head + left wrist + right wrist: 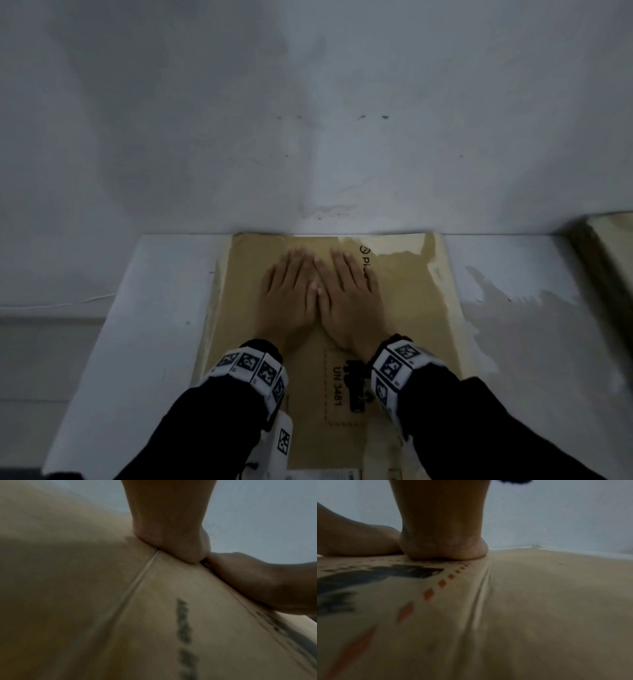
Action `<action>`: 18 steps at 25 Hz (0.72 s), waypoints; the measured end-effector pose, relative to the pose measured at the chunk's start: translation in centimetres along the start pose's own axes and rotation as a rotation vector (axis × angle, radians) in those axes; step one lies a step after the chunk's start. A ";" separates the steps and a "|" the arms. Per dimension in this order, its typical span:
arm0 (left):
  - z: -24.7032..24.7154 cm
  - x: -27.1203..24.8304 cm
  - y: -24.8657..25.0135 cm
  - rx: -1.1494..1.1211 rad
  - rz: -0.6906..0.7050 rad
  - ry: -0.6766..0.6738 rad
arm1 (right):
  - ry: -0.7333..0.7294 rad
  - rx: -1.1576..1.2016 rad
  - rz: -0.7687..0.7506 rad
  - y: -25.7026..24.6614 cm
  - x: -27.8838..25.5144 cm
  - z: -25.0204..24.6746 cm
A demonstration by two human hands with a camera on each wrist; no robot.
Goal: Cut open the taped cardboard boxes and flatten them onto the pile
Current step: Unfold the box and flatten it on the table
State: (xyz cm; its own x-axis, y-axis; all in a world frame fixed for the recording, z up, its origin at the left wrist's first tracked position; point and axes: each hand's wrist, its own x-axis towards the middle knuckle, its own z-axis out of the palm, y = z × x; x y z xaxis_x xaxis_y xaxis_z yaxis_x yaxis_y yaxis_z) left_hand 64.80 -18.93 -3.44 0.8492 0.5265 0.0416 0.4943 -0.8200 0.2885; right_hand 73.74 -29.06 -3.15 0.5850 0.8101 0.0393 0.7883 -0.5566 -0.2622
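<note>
White wall [308, 102] rises behind a white table [137, 308] on which a flattened cardboard box [411, 308] lies, its far edge against the wall. Both hands press flat on it side by side, fingers straight, gripping nothing: left hand [291, 294] touching right hand [349, 298] at the thumbs. More cardboard [609, 246] sits at the far right.

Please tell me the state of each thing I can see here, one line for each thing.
Cardboard box: flattened, lying on the white table against the wall.
Clear tape: stuck along the box's far edge.
Left hand: open, pressing flat on the box.
Right hand: open, pressing flat beside the left, thumbs touching.
</note>
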 end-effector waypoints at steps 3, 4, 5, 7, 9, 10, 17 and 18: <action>0.3 0.5 -0.3 0.003 0.005 0.035 | 0.009 -0.002 0.006 0.2 0.4 0.3; 0.3 0.5 -0.4 -0.012 -0.003 0.024 | -0.002 0.002 0.001 0.2 0.4 0.4; 0.2 0.5 -0.4 -0.024 -0.010 0.011 | -0.011 0.000 -0.004 0.3 0.6 0.3; 0.0 0.3 -0.6 -0.025 -0.017 -0.009 | -0.019 -0.021 0.009 1.4 0.6 0.1; -0.5 -0.1 -1.6 -0.004 -0.051 -0.024 | -0.011 -0.039 0.118 3.7 0.3 -0.6; -0.6 -0.5 -2.6 0.010 -0.083 -0.030 | -0.008 -0.047 0.181 5.1 -0.2 -0.9; -2.3 -2.8 -4.8 0.079 -0.182 -0.025 | -0.032 -0.062 0.369 8.5 -5.3 -2.9; -2.3 -2.5 -4.8 0.076 -0.188 -0.036 | -0.039 -0.065 0.378 8.5 -5.1 -3.0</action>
State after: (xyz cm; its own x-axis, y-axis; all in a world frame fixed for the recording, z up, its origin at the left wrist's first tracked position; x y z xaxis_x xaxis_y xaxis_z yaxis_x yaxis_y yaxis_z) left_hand 59.85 -15.77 -2.69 0.7464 0.6643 -0.0408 0.6558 -0.7236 0.2150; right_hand 77.99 -38.45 -2.69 0.8300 0.5511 -0.0856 0.5295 -0.8270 -0.1891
